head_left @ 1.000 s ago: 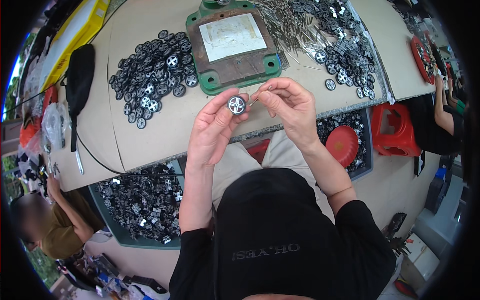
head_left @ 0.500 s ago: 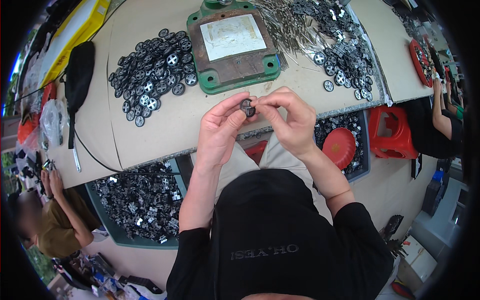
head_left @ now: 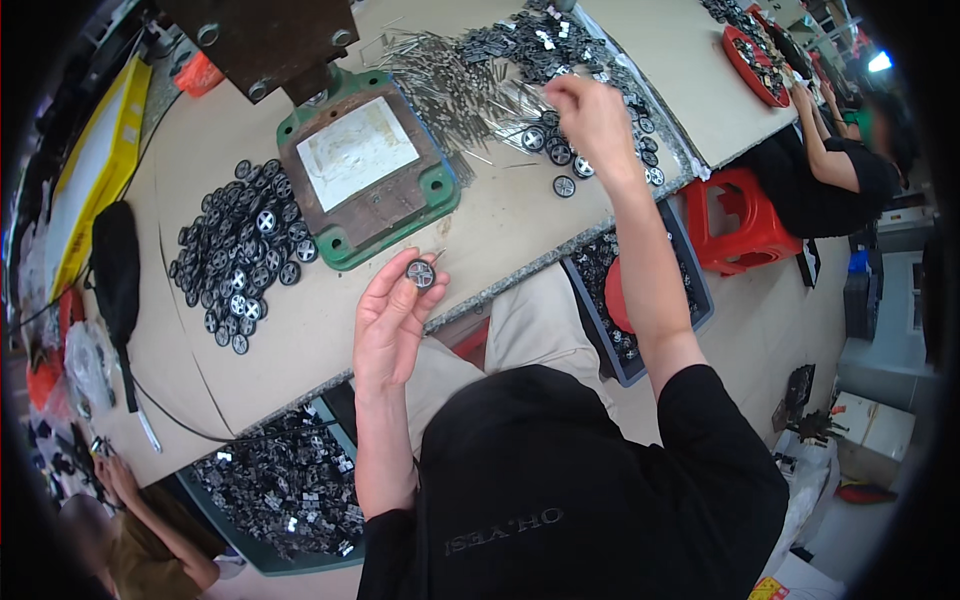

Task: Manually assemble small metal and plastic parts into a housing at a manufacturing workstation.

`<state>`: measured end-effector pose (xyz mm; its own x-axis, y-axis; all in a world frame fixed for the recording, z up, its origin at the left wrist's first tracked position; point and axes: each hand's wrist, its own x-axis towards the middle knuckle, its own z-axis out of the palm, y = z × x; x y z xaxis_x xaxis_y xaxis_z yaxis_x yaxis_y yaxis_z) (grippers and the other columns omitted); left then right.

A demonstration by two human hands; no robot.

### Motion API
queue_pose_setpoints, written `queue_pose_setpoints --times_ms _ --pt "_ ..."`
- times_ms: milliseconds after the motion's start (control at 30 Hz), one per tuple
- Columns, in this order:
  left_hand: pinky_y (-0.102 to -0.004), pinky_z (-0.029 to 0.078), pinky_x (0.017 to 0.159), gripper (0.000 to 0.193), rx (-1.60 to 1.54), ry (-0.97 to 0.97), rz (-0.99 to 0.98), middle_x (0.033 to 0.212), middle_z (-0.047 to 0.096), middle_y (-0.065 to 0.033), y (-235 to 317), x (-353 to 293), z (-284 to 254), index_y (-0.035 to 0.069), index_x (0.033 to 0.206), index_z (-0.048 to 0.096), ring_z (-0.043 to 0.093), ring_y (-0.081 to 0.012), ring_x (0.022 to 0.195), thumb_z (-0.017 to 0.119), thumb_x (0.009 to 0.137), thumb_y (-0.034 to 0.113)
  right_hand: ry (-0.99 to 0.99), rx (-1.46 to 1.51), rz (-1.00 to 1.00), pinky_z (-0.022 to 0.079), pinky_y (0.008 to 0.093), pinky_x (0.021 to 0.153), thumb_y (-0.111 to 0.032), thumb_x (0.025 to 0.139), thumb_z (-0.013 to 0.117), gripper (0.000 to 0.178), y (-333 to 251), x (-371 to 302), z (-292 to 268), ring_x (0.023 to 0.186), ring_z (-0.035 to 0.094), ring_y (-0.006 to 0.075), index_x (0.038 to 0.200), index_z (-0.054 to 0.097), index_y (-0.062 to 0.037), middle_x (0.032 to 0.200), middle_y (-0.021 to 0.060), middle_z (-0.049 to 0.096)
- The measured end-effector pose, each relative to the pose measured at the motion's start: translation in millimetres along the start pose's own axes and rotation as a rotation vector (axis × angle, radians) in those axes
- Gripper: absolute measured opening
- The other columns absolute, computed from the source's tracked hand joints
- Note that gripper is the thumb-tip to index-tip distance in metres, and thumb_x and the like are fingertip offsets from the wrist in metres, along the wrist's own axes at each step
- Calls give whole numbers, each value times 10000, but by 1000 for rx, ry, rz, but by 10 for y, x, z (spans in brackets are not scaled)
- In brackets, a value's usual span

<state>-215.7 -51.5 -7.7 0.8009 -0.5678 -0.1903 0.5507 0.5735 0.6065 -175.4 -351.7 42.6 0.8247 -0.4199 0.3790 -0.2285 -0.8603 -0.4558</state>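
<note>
My left hand (head_left: 390,325) pinches a small toy wheel (head_left: 420,273) between thumb and fingers, at the table's front edge. The wheel is black with a silver-grey spoked hub, and a thin metal pin (head_left: 438,256) sticks out behind it. Farther off to the right, my right hand (head_left: 598,120) hovers over a pile of black plastic parts (head_left: 540,45) and loose wheels (head_left: 563,186). Its fingers are curled together, and whatever may be in them is hidden. Beside it lies a heap of thin metal pins (head_left: 440,75).
A green press base (head_left: 340,252) with a white plate stands mid-table, its dark head (head_left: 265,40) above. Left of it lies a wheel heap (head_left: 240,245). Below the table are part-filled bins (head_left: 270,490), (head_left: 645,375) and a red stool (head_left: 735,220). Other people sit either side.
My right hand has left the wheel and moved away to the far right, over the parts. My left hand keeps the wheel, turned face up. The whole view has swung.
</note>
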Motion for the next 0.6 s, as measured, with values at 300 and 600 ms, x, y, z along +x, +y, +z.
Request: queue_pose_setpoints --times_ms 300,600 --pt "-316 501 845 329 -1 25 -5 1121 562 -166 6 21 -2 -17 1191 483 594 -255 967 533 875 60 -107 -200 43 459 401 761 -263 741 672 266 254 143 -69 860 594 297 908 647 -57 912 119 633" --pt "-311 503 835 331 4 33 1 1131 557 -165 0 2 -22 -16 1192 483 598 -253 961 534 875 64 -201 -223 36 452 374 785 -197 784 617 250 280 127 45 862 588 298 973 630 -34 871 144 636"
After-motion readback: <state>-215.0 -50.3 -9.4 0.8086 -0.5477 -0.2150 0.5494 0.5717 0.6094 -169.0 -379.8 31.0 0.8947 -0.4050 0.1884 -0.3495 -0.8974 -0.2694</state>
